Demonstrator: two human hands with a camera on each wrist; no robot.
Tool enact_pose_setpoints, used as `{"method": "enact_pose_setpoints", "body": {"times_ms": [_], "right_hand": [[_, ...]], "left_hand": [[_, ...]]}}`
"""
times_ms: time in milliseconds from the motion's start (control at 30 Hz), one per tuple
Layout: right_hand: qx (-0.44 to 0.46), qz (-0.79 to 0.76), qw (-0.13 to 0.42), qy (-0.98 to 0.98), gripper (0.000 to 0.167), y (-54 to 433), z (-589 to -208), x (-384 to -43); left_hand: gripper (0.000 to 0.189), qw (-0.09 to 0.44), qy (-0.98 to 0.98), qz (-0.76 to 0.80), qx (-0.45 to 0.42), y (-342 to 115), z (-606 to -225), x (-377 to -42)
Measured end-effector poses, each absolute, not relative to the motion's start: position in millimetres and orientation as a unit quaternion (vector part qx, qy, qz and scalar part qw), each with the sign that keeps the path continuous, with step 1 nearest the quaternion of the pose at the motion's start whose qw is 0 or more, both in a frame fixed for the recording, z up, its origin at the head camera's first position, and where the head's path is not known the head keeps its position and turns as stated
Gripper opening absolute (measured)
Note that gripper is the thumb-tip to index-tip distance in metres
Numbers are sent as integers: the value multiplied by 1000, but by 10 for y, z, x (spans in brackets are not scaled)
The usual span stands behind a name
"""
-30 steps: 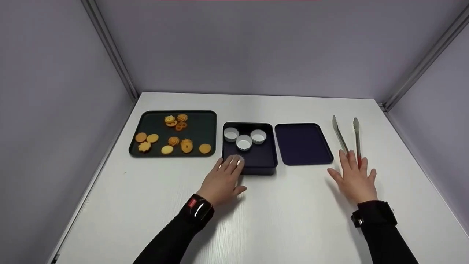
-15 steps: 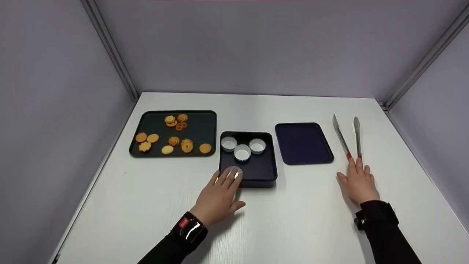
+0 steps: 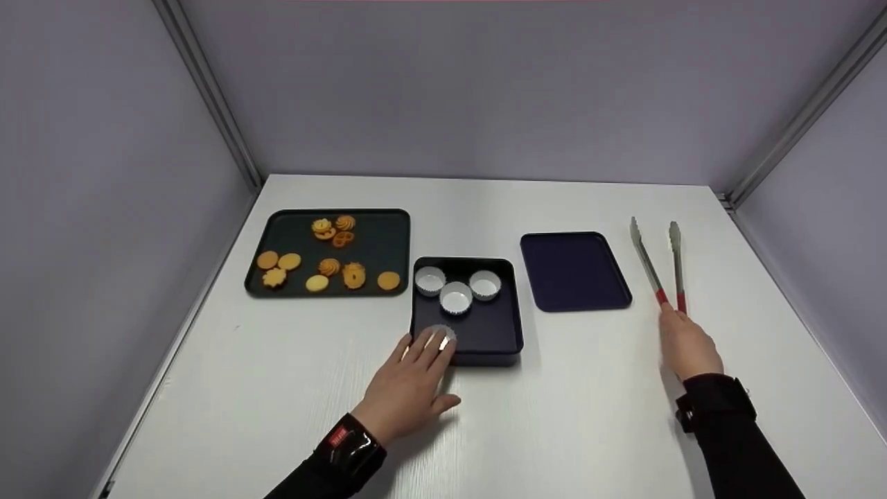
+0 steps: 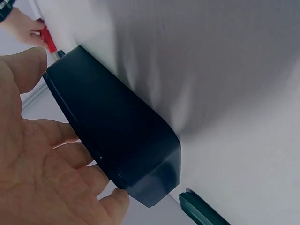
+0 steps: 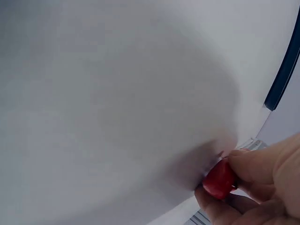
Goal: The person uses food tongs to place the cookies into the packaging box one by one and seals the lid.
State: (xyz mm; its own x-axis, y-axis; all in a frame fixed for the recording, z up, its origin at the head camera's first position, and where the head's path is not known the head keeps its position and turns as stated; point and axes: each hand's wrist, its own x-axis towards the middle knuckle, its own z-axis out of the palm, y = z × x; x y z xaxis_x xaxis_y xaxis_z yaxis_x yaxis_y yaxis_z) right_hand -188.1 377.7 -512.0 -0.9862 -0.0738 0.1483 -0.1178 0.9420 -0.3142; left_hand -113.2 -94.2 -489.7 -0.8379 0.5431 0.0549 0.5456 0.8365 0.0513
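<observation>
My left hand point(image 3: 404, 393) lies over the near left edge of a dark navy rectangular box point(image 3: 485, 359). In the left wrist view its fingers hook over the rim of the box point(image 4: 112, 122), tips hidden inside, and the thumb is spread toward one corner. Several white fluted cupcake liners point(image 3: 456, 298) stand in the box, one partly under these fingers. On the right, my right hand point(image 3: 690, 348) grips the metal tongs point(image 3: 648, 262), which lie with both arms spread apart. Its thumb and fingers pinch the red handle point(image 5: 219, 180) in the right wrist view.
A dark green tray point(image 3: 378, 242) with several cookies and a pretzel point(image 3: 343, 239) stands left of the box. Between box and tongs lies a flat navy lid-like tray point(image 3: 574, 272). Grey panels point(image 3: 485, 90) wall the white table point(image 3: 277, 388) at back and sides.
My left hand has drawn the box toward me, liners inside, away from beside the green tray and the flat navy tray. The right hand has gone from spread fingers to gripping the tongs.
</observation>
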Motion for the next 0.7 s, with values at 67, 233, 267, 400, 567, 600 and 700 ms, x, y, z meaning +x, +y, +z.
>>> {"method": "enact_pose_setpoints", "body": {"times_ms": [67, 233, 267, 400, 567, 600, 700], "right_hand": [[38, 180, 73, -980, 45, 3780, -5106, -1877], [13, 190, 131, -973, 41, 3794, -5087, -1893], [11, 187, 150, -971, 42, 3793, -5083, -1905], [10, 169, 228, -959, 42, 3770, -5058, -1975], [19, 166, 303, -938, 22, 3727, -4999, -2026], [22, 169, 313, -934, 19, 3724, -4988, -2027], [26, 181, 334, -925, 17, 3724, -4973, -2015]], "left_hand": [[80, 15, -958, -29, -283, -945, -4885, -1115], [79, 2, -959, -29, -284, -953, -4856, -1061], [79, 1, -958, -30, -284, -957, -4852, -1047], [78, -8, -959, -36, -282, -973, -4836, -985], [77, -18, -958, -44, -282, -1005, -4831, -898], [77, -18, -958, -45, -283, -1012, -4832, -879], [76, -17, -957, -44, -285, -1033, -4833, -809]]}}
